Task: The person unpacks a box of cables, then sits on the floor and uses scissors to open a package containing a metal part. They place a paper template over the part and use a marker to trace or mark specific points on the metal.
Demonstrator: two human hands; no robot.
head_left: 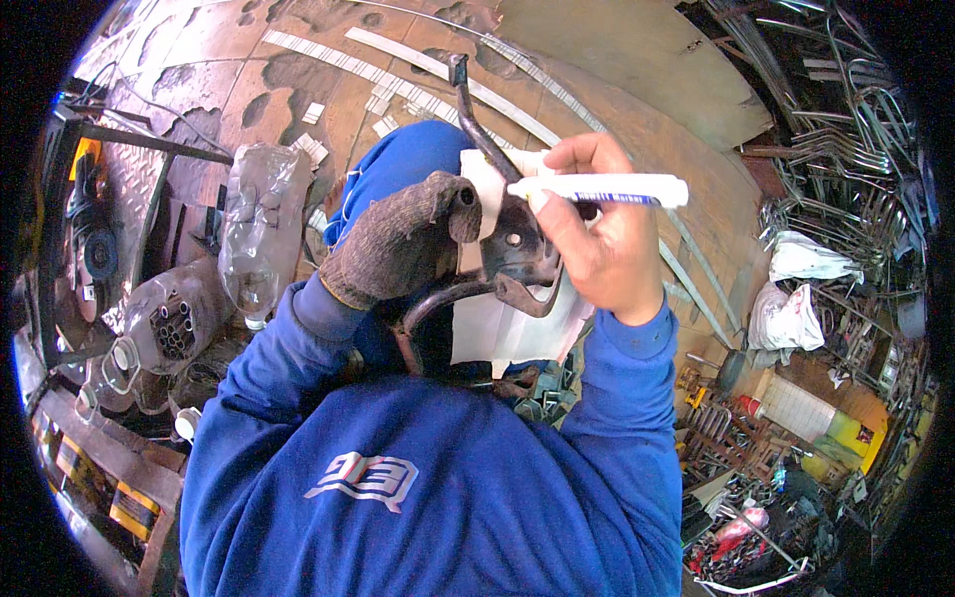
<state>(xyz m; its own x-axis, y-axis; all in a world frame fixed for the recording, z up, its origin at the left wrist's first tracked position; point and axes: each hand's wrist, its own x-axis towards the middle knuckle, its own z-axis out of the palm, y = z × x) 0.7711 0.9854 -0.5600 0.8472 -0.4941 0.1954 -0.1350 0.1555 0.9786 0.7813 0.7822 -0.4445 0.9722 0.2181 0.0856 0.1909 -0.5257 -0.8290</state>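
Observation:
A black metal bracket (517, 257) with bent tubular arms lies over my lap. My left hand (403, 239), in a dark grey knitted glove, is closed at its left side; the undersides of the fingers are hidden. Bare, my right hand (609, 254) pinches a white marker (617, 188) held nearly level. The marker's tip end points left and meets the bracket near the base of its upper arm. Behind and below the bracket shows a whitish sheet (497, 333). My blue-clad knee (413, 149) is beyond the left hand.
Clear plastic bottles (261, 224) stand at left, one full of short metal tubes (174, 328), beside a metal frame with an angle grinder (97, 249). Pale strips (448, 75) lie on the worn floor ahead. Bent metal rods (836, 149), white bags (791, 316) and scrap fill the right.

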